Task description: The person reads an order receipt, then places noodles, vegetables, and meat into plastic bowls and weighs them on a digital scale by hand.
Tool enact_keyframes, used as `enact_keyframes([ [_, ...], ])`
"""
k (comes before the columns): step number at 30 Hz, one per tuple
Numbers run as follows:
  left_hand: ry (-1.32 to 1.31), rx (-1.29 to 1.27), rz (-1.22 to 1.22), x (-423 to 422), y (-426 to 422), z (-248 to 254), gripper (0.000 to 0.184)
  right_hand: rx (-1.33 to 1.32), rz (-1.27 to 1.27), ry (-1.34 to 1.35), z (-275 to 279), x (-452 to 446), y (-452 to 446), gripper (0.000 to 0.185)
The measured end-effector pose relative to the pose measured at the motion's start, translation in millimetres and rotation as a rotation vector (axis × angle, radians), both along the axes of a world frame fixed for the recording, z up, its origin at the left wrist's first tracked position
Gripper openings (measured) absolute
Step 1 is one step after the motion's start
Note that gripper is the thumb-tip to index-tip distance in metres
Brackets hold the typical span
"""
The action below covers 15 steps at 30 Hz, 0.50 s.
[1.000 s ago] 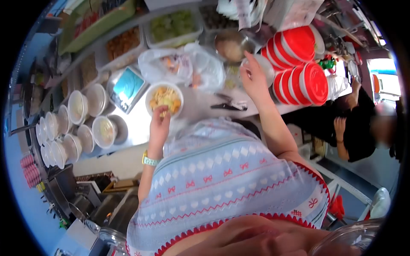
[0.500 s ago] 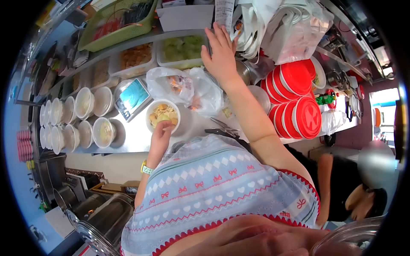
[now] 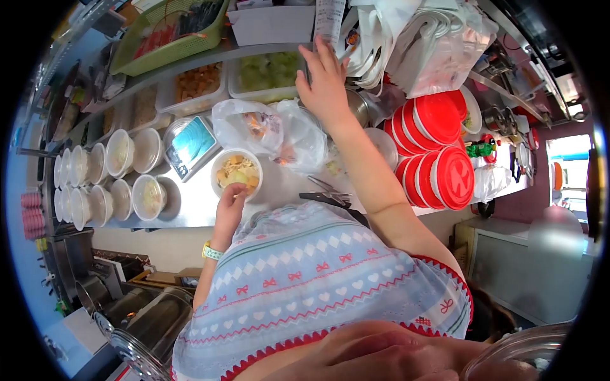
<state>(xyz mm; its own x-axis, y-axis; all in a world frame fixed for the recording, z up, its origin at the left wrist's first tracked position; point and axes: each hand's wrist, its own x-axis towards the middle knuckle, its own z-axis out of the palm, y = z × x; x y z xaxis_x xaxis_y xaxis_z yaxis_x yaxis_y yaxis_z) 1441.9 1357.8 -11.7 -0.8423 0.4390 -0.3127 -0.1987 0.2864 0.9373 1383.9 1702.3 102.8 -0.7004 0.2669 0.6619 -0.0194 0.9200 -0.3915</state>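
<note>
Head view: your right hand splays loosely by the shelf edge; bare counter flanks the bowl at your left hand (grip half-hidden, unclear).

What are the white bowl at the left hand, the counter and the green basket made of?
White bowl: perhaps plastic or coated paper; smooth, pale rim. Counter: likely steel; shiny grey, with bright glare. Green basket: probably matt plastic; evenly coloured, textured wall.

The right arm extends forward; the right grip has its fingers spread. The left forearm angles forward; the left grip has curled fingers.
</note>
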Motion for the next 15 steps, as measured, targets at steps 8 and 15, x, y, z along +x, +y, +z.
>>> enact_keyframes([
  [8, 0.0, -0.011, -0.025, -0.7, 5.1, -1.8, 0.019, -0.039, 0.029, 0.002, -1.2, -2.9, -1.1, 0.049],
  [15, -0.014, -0.011, -0.023, -4.7, 12.5, -2.4, 0.019, -0.038, 0.019, 0.013, -2.3, -5.0, 4.1, 0.047],
])
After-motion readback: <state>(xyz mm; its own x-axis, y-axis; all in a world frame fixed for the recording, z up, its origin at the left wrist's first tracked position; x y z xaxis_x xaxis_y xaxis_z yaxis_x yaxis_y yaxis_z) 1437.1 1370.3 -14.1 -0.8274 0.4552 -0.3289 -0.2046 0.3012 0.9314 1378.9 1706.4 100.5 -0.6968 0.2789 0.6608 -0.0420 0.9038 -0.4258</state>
